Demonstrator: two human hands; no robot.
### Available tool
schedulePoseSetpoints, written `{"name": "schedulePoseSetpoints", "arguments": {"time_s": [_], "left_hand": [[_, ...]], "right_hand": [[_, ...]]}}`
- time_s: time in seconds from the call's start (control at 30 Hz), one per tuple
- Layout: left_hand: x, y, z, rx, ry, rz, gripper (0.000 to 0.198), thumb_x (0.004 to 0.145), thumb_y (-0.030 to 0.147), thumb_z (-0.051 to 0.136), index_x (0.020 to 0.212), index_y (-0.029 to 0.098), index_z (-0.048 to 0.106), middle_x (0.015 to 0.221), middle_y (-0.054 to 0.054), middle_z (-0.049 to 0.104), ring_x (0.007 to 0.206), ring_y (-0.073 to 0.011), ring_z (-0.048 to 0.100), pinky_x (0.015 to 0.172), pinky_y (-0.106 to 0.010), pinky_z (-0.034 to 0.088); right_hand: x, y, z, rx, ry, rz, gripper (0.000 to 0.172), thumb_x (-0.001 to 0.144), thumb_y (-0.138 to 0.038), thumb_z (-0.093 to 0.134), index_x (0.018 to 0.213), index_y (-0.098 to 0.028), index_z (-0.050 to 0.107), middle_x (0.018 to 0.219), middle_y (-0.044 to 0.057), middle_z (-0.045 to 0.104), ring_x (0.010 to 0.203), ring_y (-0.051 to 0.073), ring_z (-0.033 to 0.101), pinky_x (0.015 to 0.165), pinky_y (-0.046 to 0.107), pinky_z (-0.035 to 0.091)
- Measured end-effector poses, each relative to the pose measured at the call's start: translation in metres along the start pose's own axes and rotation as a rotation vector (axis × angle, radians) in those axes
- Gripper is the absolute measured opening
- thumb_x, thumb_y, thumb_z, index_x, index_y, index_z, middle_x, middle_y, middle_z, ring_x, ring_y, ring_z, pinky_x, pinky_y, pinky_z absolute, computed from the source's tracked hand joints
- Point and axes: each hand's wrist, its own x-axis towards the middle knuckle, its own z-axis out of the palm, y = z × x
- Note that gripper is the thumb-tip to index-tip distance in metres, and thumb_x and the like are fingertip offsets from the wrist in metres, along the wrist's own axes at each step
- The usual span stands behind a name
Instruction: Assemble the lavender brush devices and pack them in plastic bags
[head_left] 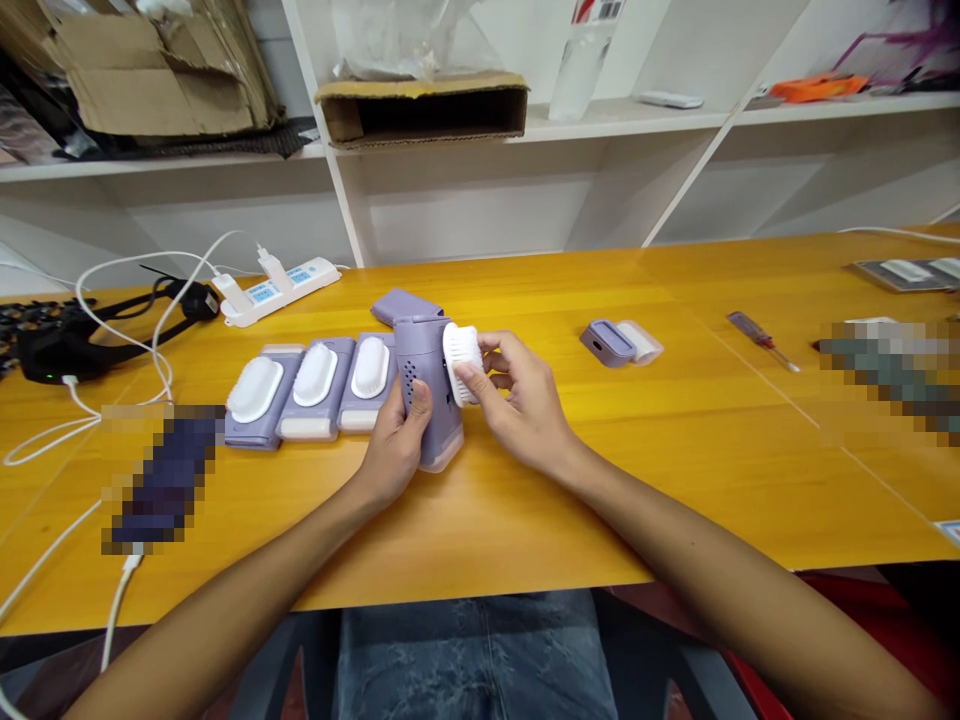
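Note:
My left hand (395, 440) is wrapped round a purple device (425, 372) with small round holes in its side and a clear lower end, holding it upright above the table. A white bristled brush head (463, 362) sits against the device's right side, pinched between the thumb and fingers of my right hand (523, 400). Whether the brush head is attached to the device, I cannot tell. To the left, three similar purple devices lie in a row with white brush heads on top: a left one (255, 388), a middle one (315, 373) and a right one (370, 368).
A small purple part with a clear end (609, 343) and a screwdriver (761, 338) lie to the right. On the left are a power strip (281, 292), white cables, a black headset (97, 335) and a blurred-out phone (166, 475). Shelves with an open cardboard box (427, 110) stand behind.

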Motion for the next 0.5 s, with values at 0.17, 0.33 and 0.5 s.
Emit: {"name": "schedulePoseSetpoints", "arguments": {"time_s": [0.17,0.33,0.5], "left_hand": [[0.0000,0.0048,0.0005,0.073,0.009,0.052,0.070,0.098,0.082,0.066,0.138,0.025,0.074,0.139,-0.011,0.076,0.139,-0.0313,0.065,0.117,-0.039,0.052],[-0.0016,0.0063,-0.0011,0.128,0.019,0.063,0.067,0.096,0.083,0.067,0.128,0.025,0.073,0.123,-0.011,0.078,0.125,-0.0310,0.068,0.111,-0.040,0.054],[-0.0031,0.0040,-0.0040,0.178,-0.006,0.112,0.070,0.100,0.082,0.063,0.143,0.027,0.067,0.137,-0.011,0.074,0.126,-0.0285,0.066,0.115,-0.038,0.051]], "right_hand": [[0.0033,0.0004,0.0000,0.293,-0.065,0.120,0.043,0.095,-0.063,0.084,0.114,-0.028,0.069,0.111,0.005,0.074,0.085,0.020,0.069,0.064,0.033,0.058],[0.0048,-0.0035,0.0000,0.372,-0.089,0.124,0.046,0.091,-0.063,0.089,0.112,-0.027,0.068,0.102,0.002,0.074,0.072,0.016,0.066,0.057,0.029,0.055],[0.0030,-0.0045,0.0006,0.391,-0.098,0.115,0.047,0.093,-0.064,0.088,0.115,-0.027,0.067,0.104,0.003,0.077,0.076,0.017,0.072,0.057,0.029,0.056]]}}
